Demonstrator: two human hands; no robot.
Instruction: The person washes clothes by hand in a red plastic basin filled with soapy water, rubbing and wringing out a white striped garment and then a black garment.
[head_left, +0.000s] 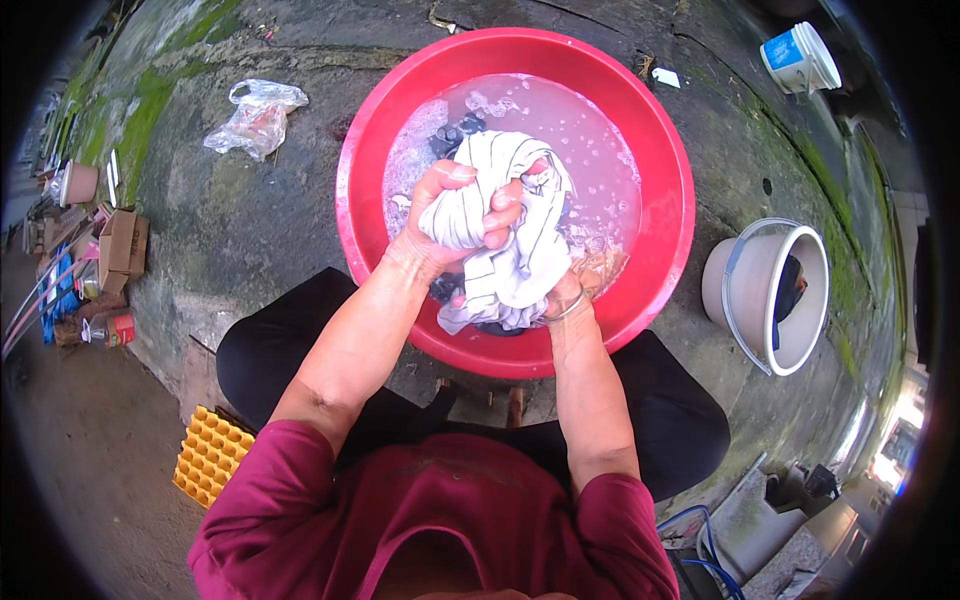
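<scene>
A wet white cloth with dark stripes (521, 217) is bunched between my two hands over a large red plastic basin (664, 225). My left hand (457, 214) grips its upper part, with the fingers curled round a fold. Lower and to the right, my right hand (562, 296) holds the trailing part near the basin's near side; its fingers are mostly hidden by the cloth, and a bracelet circles the wrist. Cloudy, sudsy water (555, 105) fills the basin. Dark cloth (448, 139) shows in it at the left, and an orange-brown piece (600, 270) lies at the right.
A pale bucket (716, 285) with dark cloth inside lies tilted at the right. Further off stands a white bucket with a blue label (795, 60). A clear plastic bag (259, 120) lies at upper left, a cardboard box (124, 251) at left, and a yellow egg tray (212, 454) at lower left.
</scene>
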